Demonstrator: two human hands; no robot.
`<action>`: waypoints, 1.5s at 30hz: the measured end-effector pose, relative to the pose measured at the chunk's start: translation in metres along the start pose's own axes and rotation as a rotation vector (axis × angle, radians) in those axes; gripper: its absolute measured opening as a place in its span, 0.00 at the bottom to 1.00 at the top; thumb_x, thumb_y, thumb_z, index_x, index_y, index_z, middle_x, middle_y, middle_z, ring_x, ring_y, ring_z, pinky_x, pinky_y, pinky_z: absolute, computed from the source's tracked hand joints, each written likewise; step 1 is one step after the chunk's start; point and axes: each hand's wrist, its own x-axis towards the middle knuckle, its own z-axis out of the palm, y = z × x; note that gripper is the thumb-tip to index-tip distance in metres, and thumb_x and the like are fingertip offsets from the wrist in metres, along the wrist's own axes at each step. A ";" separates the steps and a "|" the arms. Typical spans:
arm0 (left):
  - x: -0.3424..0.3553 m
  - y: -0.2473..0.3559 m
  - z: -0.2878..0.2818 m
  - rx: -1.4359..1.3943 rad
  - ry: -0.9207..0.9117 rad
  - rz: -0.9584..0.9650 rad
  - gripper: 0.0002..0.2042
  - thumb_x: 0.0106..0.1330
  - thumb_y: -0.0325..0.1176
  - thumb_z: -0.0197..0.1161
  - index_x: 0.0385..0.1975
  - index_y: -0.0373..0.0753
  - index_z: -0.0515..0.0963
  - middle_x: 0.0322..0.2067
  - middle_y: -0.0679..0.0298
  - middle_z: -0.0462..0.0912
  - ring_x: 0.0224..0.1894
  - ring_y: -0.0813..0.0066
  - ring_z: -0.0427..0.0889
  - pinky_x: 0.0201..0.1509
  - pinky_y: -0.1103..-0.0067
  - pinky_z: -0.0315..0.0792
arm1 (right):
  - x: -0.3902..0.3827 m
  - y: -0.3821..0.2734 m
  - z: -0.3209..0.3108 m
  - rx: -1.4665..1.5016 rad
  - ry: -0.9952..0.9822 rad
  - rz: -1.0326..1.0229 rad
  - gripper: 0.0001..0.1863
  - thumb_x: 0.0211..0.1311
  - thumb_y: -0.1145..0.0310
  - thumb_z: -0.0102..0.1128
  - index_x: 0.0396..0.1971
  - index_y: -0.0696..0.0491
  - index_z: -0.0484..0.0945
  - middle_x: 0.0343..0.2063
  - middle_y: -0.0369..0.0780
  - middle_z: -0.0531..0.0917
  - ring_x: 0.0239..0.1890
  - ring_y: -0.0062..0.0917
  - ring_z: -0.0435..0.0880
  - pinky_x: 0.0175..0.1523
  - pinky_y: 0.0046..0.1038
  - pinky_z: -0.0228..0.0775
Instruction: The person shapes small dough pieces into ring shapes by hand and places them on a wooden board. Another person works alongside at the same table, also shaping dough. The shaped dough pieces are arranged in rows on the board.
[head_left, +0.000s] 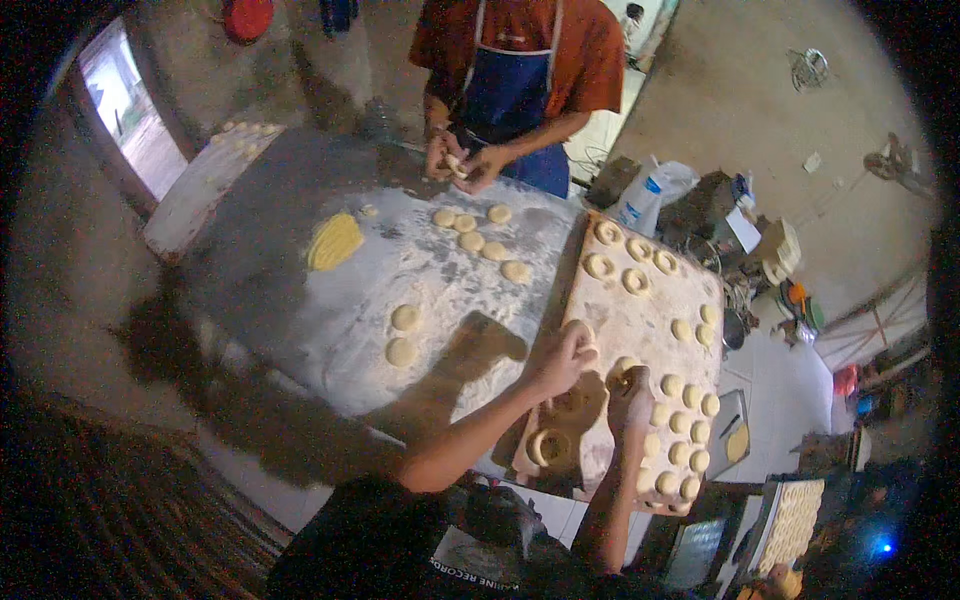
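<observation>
My left hand [565,358] is closed on a pale piece of dough over the left side of the floured wooden board [600,315]. My right hand [630,395], fingers curled, is on something round at the board's middle, too hidden to make out. Several flattened dough discs [680,425] lie in rows to its right, and dough rings [636,281] sit at the board's far end. A cutter-like ring [549,448] rests at the near left corner. More discs [467,240] and a yellow mound [335,240] lie on the floury grey table [245,270].
A co-worker [510,80] in a blue apron stands across the table, handling dough. A long board [190,185] is at the left end. A white sack [650,190] and assorted containers crowd the right side. A tray of dough pieces [790,525] is at lower right.
</observation>
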 end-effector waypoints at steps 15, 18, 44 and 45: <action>-0.037 -0.153 -0.230 0.435 0.547 0.032 0.10 0.67 0.37 0.62 0.38 0.35 0.78 0.34 0.49 0.83 0.37 0.48 0.82 0.41 0.61 0.75 | 0.036 -0.128 0.253 -0.188 -0.582 -0.481 0.19 0.50 0.61 0.66 0.42 0.51 0.80 0.35 0.50 0.84 0.36 0.50 0.83 0.45 0.44 0.76; -0.077 -0.157 -0.235 0.118 0.170 -0.129 0.14 0.67 0.41 0.65 0.38 0.35 0.79 0.32 0.52 0.83 0.33 0.58 0.83 0.37 0.67 0.76 | 0.018 -0.153 0.228 0.323 -0.712 -0.299 0.12 0.58 0.72 0.64 0.41 0.56 0.76 0.35 0.43 0.83 0.37 0.34 0.84 0.44 0.33 0.76; -0.086 -0.042 -0.180 -0.443 0.055 -0.079 0.18 0.74 0.46 0.45 0.48 0.36 0.70 0.34 0.60 0.76 0.37 0.66 0.79 0.42 0.73 0.74 | -0.063 -0.169 0.141 1.083 -0.396 -0.122 0.23 0.70 0.62 0.50 0.62 0.49 0.61 0.34 0.38 0.79 0.38 0.20 0.80 0.41 0.24 0.72; -0.084 -0.033 -0.165 -0.362 0.084 -0.050 0.20 0.75 0.49 0.42 0.47 0.36 0.70 0.35 0.58 0.77 0.37 0.65 0.80 0.41 0.73 0.74 | -0.068 -0.160 0.140 1.244 -0.448 -0.118 0.26 0.69 0.64 0.49 0.65 0.49 0.58 0.33 0.37 0.79 0.38 0.20 0.80 0.41 0.24 0.72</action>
